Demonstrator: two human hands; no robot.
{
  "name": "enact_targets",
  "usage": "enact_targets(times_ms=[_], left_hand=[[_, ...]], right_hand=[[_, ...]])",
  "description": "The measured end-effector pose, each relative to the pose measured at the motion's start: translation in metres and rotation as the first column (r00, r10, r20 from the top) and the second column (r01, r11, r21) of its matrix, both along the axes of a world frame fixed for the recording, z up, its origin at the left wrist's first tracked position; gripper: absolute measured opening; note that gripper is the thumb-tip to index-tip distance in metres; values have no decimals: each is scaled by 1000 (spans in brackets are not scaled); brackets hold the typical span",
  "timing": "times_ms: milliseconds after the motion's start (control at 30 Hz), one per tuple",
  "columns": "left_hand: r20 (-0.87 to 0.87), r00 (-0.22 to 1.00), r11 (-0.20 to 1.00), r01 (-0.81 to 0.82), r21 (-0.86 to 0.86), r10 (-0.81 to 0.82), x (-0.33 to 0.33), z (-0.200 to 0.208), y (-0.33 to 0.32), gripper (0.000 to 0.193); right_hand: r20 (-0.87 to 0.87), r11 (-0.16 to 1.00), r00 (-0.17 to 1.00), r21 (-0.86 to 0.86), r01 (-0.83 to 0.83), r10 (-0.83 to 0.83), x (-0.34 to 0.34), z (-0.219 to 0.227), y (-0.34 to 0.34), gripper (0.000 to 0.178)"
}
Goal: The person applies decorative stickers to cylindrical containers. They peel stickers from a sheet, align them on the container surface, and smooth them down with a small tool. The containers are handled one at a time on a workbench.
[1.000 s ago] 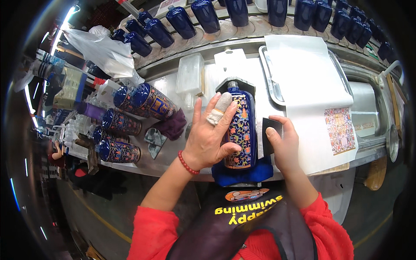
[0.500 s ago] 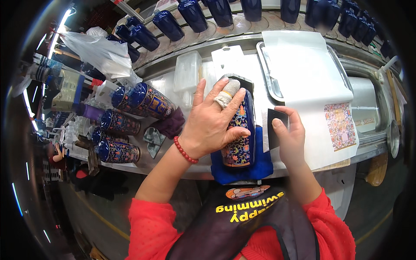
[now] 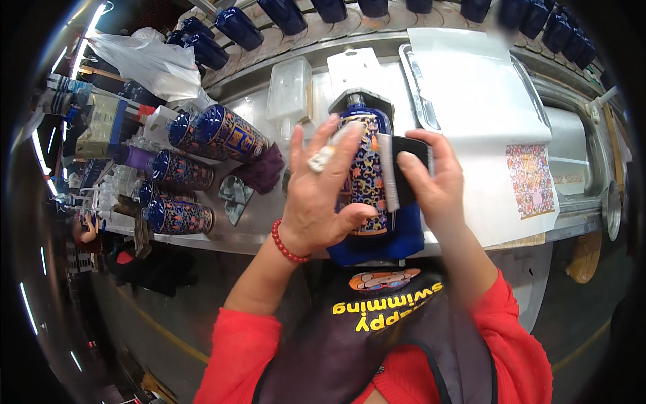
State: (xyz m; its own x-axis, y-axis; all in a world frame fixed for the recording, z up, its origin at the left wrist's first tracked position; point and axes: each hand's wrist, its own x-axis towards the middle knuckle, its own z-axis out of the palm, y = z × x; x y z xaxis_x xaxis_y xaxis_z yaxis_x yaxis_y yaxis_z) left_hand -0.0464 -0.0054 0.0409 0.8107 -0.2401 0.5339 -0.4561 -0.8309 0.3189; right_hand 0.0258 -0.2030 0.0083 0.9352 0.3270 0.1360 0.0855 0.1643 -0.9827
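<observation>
A dark blue bottle [image 3: 378, 195] covered in a colourful floral pattern lies on a blue cloth [image 3: 410, 237] at the counter's front edge, its neck pointing away from me. My left hand [image 3: 319, 188] is over the bottle's left side, fingers spread, and holds nothing. One of its fingers wears a pale wrap, blurred by motion. Between thumb and fingers my right hand [image 3: 441, 178] grips a black flat scraper [image 3: 402, 182] with a whitish strip along its left edge. That strip is up against the bottle's right side; whether it presses on the surface I cannot tell.
Several patterned bottles [image 3: 182, 215] and a purple cloth [image 3: 262, 168] are at left, near a clear plastic container [image 3: 288, 97]. White paper [image 3: 464, 94] covers a metal tray at right, beside a floral decal sheet [image 3: 530, 180]. Plain blue bottles [image 3: 239, 28] line the far conveyor.
My right hand has brought the scraper left, from beside the bottle to its right side. My left hand has shifted slightly left and down, showing more of the bottle's top.
</observation>
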Motion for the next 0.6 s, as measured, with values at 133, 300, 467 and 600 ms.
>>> enact_targets(times_ms=[133,300,467,600], left_hand=[[-13,996,984,-94,-151,93,-33,-39,-7,100],[-62,986,971,-164,-174,155,-64,-78,-18,107],[-110,964,961,-254,-113,242,-60,-88,-16,102],[-76,969,960,-245,-136,237,-58,-87,-16,100]], right_hand=[[153,987,988,-159,-9,34,-6,-8,11,28],[-2,969,996,-231,85,-88,-3,-19,-15,27],[792,921,565,-365,134,231,-8,-9,-31,29],[824,887,408,-457,67,393,-32,-3,-36,25]])
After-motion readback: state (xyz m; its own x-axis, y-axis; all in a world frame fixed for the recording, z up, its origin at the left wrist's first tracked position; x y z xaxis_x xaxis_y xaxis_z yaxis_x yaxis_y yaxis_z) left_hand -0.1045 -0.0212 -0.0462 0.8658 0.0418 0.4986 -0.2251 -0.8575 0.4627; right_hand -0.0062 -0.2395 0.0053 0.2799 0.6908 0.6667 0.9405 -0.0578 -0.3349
